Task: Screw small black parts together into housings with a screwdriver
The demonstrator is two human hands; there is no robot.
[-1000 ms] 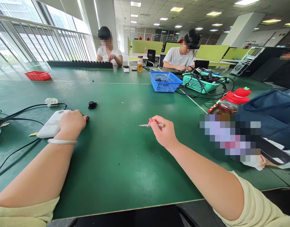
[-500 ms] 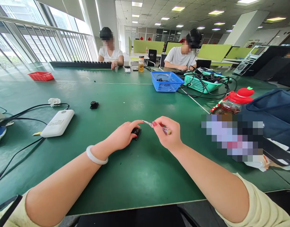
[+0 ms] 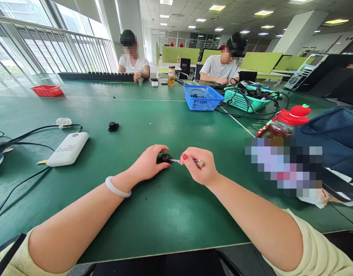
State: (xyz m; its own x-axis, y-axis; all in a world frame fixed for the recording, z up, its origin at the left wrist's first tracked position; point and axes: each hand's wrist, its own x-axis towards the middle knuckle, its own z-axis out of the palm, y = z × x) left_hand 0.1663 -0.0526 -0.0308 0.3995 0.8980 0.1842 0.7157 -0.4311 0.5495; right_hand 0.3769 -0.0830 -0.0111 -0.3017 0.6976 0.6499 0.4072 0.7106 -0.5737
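Note:
On the green table, a small black part [image 3: 166, 157] sits between the thumb and fingers of my left hand [image 3: 147, 161]. My left fingers curve around its far side and the thumb presses near its front, so the hand is closed on it. In my right hand [image 3: 200, 164] is a slim pointed tool [image 3: 176, 161] with a thin silver tip and a brownish rounded end; its exact kind is unclear. The tip reaches the right edge of the black part. My right fingers are wrapped around the handle.
Another small black part [image 3: 113, 126] lies farther off. A white power bank [image 3: 68, 149] with cables is at left, near a red tray [image 3: 47, 91]. Blue basket [image 3: 203, 103], teal basket [image 3: 245, 103] and red-lidded bottle [image 3: 282, 124] stand right. Two people sit opposite.
My right hand has moved down and slightly left, bringing the tool's tip from beside my left index finger to the black part. My left index finger has lifted back from the tip.

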